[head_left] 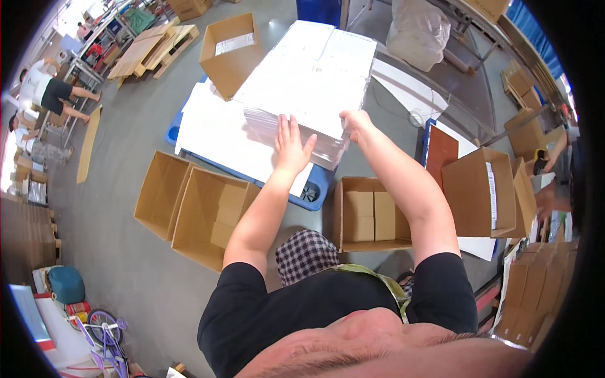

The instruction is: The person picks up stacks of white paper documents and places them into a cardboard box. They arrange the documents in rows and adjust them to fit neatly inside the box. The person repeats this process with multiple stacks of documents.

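Note:
A tall stack of flat white sheets or flattened cartons stands in front of me, with many thin layers showing on its near side. Its near right corner looks glossy, like clear film. My left hand lies against the near side, fingers stretched out and holding nothing. At the near right corner my right hand is closed, its fingertips against the stack's edge; what they pinch is too small to make out. Beneath the stack is a white sheet on a blue pallet.
Open cardboard boxes stand around me: one at left, one at right, another beside the stack. More boxes rest at far right, near another person's hand. People and wooden pallets are farther left.

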A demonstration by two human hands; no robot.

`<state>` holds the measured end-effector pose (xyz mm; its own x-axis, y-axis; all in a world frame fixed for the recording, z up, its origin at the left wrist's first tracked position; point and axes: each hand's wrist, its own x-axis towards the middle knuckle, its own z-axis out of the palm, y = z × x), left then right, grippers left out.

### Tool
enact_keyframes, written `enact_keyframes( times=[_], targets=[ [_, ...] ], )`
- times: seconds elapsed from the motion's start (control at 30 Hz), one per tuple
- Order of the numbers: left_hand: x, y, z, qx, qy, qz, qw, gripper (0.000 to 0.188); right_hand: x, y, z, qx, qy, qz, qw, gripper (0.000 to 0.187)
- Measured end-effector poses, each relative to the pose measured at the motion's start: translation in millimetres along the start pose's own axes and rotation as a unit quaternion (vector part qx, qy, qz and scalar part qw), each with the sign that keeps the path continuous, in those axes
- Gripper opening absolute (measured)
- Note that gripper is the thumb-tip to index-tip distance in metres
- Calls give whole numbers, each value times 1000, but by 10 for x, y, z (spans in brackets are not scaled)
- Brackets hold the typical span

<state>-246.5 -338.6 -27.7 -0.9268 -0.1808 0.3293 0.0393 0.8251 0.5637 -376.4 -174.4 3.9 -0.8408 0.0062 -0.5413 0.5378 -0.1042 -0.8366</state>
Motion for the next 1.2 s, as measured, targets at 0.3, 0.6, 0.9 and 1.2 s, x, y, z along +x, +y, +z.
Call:
enact_keyframes(
  times=[0.3,0.6,0.9,1.2],
  targets=[
    [47,-126,-16,-227,-22,15,973,72,-180,-244,-48,82,-98,87,988,48],
    [-98,-149,-395,-512,-60,-150,844,53,-879,315,-708,237,-151,-22,960,53],
    [973,859,-840,-475,-179,87,857,70,-1177,-454,-1013,13,-246,-396,884,83],
    [689,292,75,-465,-44,-35,884,80,-225,-501,-978,-115,-306,-326,887,72]
  ],
)
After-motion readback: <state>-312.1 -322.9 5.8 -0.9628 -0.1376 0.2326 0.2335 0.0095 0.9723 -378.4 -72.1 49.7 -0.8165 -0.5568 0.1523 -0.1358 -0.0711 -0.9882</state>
